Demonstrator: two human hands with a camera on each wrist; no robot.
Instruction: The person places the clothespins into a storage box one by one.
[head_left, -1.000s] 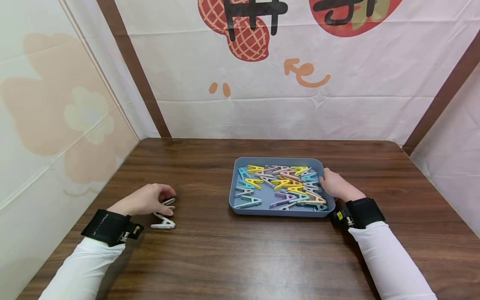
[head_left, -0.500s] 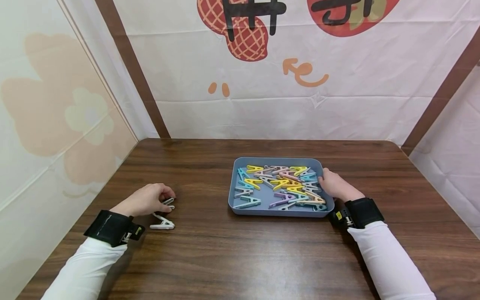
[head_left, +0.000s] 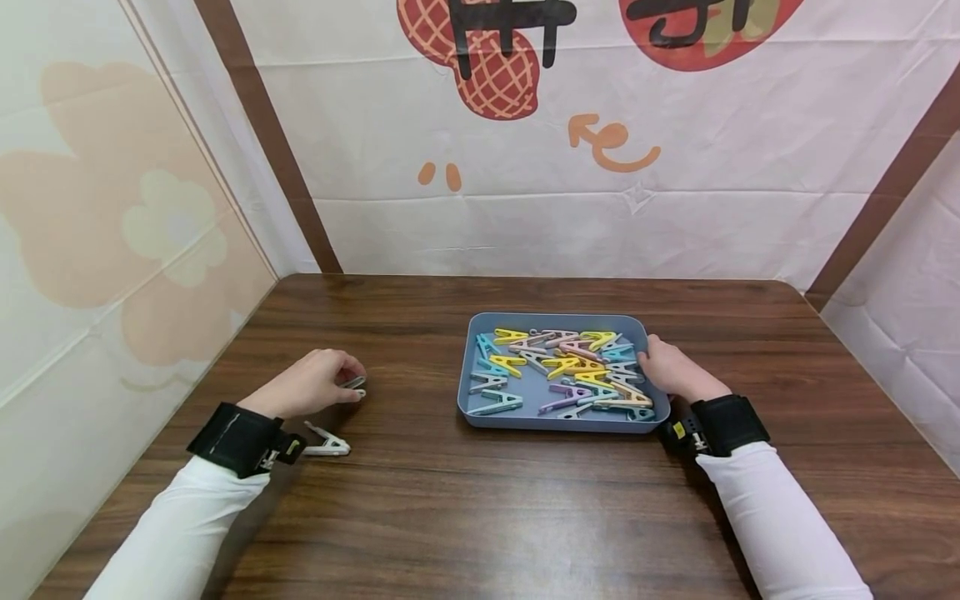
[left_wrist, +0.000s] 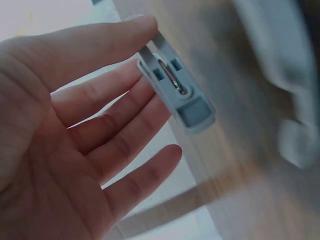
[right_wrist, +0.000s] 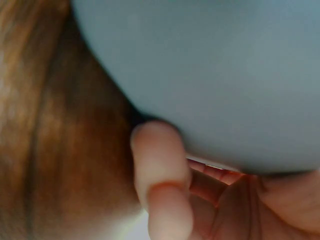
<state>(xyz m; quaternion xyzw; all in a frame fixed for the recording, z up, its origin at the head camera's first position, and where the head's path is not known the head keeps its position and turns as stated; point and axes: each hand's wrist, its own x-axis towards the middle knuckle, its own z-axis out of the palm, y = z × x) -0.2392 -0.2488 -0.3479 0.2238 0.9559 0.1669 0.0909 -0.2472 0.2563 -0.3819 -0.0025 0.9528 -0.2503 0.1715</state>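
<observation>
My left hand (head_left: 311,385) pinches a pale grey clothespin (left_wrist: 196,111) between thumb and fingertips, above the left side of the table. Its metal spring shows in the left wrist view, and the little finger stands apart from it. A second white clothespin (head_left: 330,448) lies on the table just below that hand, blurred at the right of the left wrist view. At the right end of a blue-grey tray (head_left: 555,424), my right hand (head_left: 681,372) grips the side wall. Several clothespins (head_left: 564,367) in yellow, pink, purple, blue, green and grey lie inside the tray.
The brown wood-grain table (head_left: 480,508) reaches back to a white printed cloth wall (head_left: 555,233). Another cloth panel (head_left: 90,333) runs along the left side. Both wrists wear black straps with small cameras.
My left hand has lifted the grey clothespin and shifted it slightly up and right in the head view. The right hand, the tray and the second clothespin stay in place.
</observation>
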